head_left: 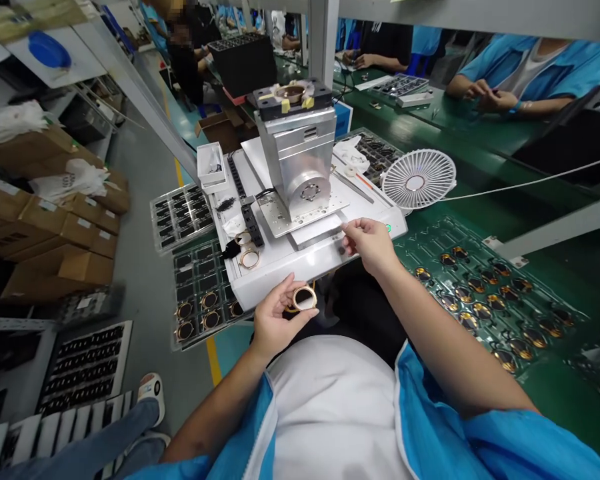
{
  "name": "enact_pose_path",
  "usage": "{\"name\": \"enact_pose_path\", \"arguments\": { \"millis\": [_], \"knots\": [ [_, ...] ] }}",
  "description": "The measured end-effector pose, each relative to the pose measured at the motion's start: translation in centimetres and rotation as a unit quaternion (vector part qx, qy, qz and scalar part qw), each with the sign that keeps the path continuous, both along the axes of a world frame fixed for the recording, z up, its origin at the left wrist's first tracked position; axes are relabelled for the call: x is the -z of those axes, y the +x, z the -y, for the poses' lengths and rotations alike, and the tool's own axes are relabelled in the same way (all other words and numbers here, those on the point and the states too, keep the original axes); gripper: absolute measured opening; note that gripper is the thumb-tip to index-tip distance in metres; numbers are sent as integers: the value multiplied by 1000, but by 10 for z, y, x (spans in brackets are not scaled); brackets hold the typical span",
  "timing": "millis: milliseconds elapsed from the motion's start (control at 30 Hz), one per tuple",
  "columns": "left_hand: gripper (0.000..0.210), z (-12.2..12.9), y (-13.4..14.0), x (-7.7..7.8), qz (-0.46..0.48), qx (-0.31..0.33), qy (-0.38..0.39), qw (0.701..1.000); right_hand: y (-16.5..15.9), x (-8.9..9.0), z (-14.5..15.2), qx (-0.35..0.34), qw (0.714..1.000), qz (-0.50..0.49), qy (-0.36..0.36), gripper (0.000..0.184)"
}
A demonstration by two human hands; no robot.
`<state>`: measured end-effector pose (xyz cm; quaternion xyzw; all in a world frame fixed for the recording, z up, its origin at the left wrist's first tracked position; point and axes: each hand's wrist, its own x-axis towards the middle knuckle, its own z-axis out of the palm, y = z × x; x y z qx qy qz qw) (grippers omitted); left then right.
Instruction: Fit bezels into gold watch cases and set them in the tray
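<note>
White shirtfront lies below a gold-rimmed disc, which the left hand pinches by its rim before the white base, where slack fingers could drop it; the right hand curls, contents unclear.

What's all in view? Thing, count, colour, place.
base: 1, white, centre
metal fixture: 1, silver, on base
held round part: 1, gold rim, before base
ringed pieces: 2, gold, base's front left
box: 1, white, base's back left
fan: 1, white, right of base
right tray: 1, clear, right of base
left trays: 2, clear, left of base
cartons: several, brown, far left
other people: several, blue or black clothing, background
left hand: 1, bare, holding round part
right hand: 1, bare, base's front edge
</note>
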<state>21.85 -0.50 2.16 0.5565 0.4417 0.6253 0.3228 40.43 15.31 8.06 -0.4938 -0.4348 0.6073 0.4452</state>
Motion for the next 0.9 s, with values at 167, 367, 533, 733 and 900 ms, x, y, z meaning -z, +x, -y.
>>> {"name": "enact_pose_path", "arguments": {
  "millis": [167,367,533,733,900],
  "knots": [
    [93,-1,2,-2,-74,-43,18,996,-5,-3,64,-203,979,15,-33,47],
    [89,-2,3,-3,-109,-62,23,992,-15,0,89,-230,971,19,-61,45],
    [83,-1,3,-3,-108,-70,10,992,-14,4,88,-223,973,43,-42,38],
    [79,1,9,3,-72,-78,-4,994,-14,9,87,-199,976,87,16,35],
    [82,2,23,-1,-114,3,14,993,25,18,90,-231,970,78,-6,44]
  ]
}}
